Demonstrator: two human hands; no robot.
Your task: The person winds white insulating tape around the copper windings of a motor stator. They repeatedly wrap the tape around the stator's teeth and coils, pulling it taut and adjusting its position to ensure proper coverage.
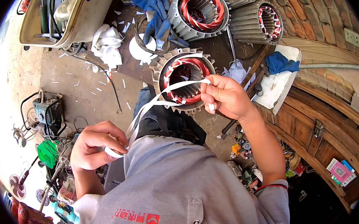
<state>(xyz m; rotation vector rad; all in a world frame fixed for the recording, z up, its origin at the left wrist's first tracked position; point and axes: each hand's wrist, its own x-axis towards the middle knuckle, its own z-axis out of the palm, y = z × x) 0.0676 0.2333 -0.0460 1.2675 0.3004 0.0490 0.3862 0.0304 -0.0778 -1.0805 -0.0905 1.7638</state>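
Observation:
White lacing tape (147, 106) runs in loose strands between my two hands. My right hand (225, 97) pinches one end between thumb and fingers, just over the near right rim of a motor stator (158, 77). Lower left, my left hand (98, 145) is closed on the other part of the tape, away from the stator. Inside the finned metal housing sits a ring of red copper windings (202, 70), partly wrapped in white tape. The strands cross in front of the windings' near side. Whether the tape is threaded through the coil cannot be made out.
Several other finned stators, one a wound stator (174, 16), stand at the back. Blue gloves (153, 5) and scissors (232, 43) lie nearby. A tool bin (73, 25) is back left, a white block (278, 90) right, wooden furniture (312, 119) beyond.

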